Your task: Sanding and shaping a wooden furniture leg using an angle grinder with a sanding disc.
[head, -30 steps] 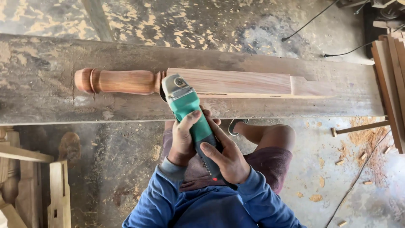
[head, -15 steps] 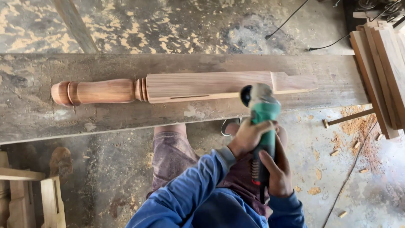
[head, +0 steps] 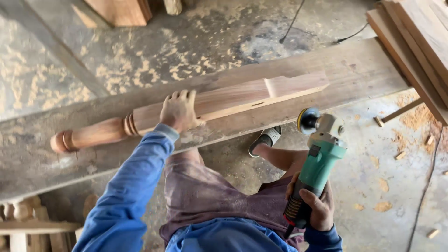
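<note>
Sawdust-strewn concrete floor (head: pixel 186 46) surrounds a long plank bench (head: pixel 354 70) running from 8 o'clock to 2 o'clock. On it lies a turned wooden leg (head: pixel 233 100), its rounded end toward 9 o'clock and its squared end toward 2 o'clock. The person's left hand (head: pixel 178 112) rests flat on the leg's squared section, fingers spread over its far edge. At 4 o'clock, clear of the bench, the right hand (head: pixel 315 207) is clenched around the handle of a green angle grinder (head: pixel 317 158). Stacked boards (head: pixel 420 42) sit at 2 o'clock.

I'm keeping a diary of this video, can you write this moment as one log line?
left hand: flat on turned wooden leg | right hand: gripping green angle grinder, lifted off wood | leg lies on plank bench
</note>
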